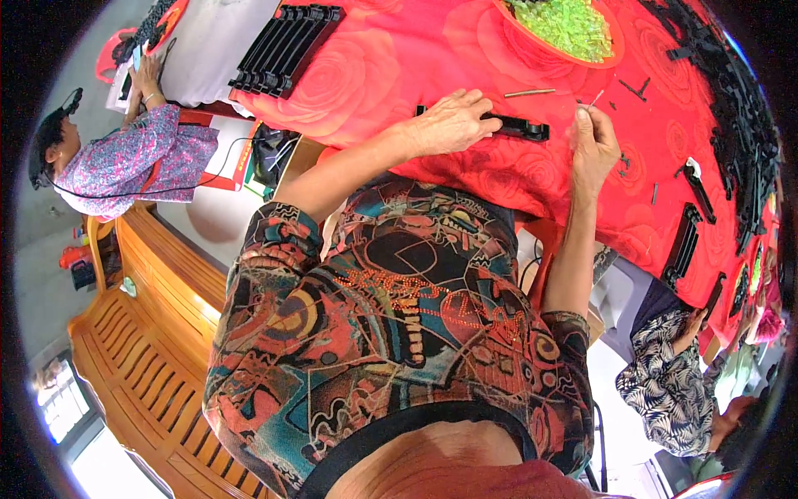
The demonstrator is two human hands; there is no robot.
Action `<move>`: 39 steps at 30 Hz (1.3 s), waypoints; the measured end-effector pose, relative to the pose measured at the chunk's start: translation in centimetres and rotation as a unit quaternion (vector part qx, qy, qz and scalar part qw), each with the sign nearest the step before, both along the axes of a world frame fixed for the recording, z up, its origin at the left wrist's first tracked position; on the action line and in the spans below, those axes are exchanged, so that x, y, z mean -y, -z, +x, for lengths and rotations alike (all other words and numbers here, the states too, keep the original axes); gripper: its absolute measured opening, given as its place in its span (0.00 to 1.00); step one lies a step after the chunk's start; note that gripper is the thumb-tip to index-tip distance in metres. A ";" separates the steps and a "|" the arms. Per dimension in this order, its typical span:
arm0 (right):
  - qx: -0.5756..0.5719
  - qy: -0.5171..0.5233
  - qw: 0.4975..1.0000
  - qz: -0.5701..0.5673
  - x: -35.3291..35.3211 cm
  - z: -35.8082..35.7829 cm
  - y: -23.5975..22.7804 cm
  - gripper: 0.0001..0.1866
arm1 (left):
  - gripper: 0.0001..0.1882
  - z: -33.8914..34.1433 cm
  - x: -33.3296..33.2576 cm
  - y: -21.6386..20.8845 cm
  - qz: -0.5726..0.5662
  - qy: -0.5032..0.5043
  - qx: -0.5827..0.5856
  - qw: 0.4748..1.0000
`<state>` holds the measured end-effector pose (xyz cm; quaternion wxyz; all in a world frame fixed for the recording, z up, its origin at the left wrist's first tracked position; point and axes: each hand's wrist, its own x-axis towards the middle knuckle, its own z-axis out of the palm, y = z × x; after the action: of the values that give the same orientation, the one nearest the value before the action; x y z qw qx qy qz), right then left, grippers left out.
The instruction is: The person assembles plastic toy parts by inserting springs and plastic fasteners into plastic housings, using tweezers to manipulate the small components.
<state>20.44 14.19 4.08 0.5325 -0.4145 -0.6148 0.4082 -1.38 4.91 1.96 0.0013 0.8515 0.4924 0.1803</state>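
Note:
My left hand (451, 123) lies over a long, narrow black plastic part (525, 128) near the table's front edge, its fingers bent down around it. One end of the part sticks out to the right of the fingers; the hand hides its middle. Further right, my right hand (595, 145) is raised with thumb and forefinger pinched together. A thin, light-coloured stick-like piece (597, 97) rises from that pinch, too small to identify. Between the hands, a slim brownish rod (529, 93) lies on the red rose-patterned cloth (391, 50).
Several black parts (287, 50) lie side by side at the back left. An orange bowl (618, 51) holds yellow-green pieces. Black parts are heaped along the right edge (740, 125). Co-workers sit left (133, 162) and right (669, 374). A wooden bench (158, 358) stands lower left.

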 end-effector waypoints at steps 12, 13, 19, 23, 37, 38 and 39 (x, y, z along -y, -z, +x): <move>0.100 -0.131 0.986 -0.024 2.9 -3.6 1.4 0.02 | 0.12 -0.2 0.9 -0.3 -0.029 -0.043 0.038 0.998; 0.122 -0.126 0.984 -0.009 2.9 -3.7 1.5 0.02 | 0.12 -0.2 0.9 -0.2 -0.029 -0.045 0.040 0.998; 0.132 -0.133 0.982 -0.033 3.1 -4.1 0.9 0.01 | 0.11 0.0 0.9 -0.8 -0.072 -0.044 0.066 0.994; 0.132 -0.139 0.981 -0.027 2.8 -4.1 1.0 0.02 | 0.12 0.0 0.8 -0.4 -0.080 -0.048 0.082 0.992; 0.219 -0.171 0.960 -0.022 1.9 -4.2 1.1 0.06 | 0.11 -1.2 -0.5 0.3 -0.033 0.023 0.129 0.991; 0.219 -0.170 0.960 -0.021 2.0 -4.2 1.1 0.06 | 0.11 -1.3 -0.7 0.2 -0.040 0.035 0.125 0.991; 0.235 -0.163 0.958 -0.010 1.9 -4.3 1.1 0.06 | 0.10 -1.4 -0.8 0.1 -0.047 0.047 0.121 0.990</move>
<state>16.18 12.25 2.94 0.2950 -0.3982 -0.7776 0.3871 -2.74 5.70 1.85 0.1097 0.8447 0.4559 0.2581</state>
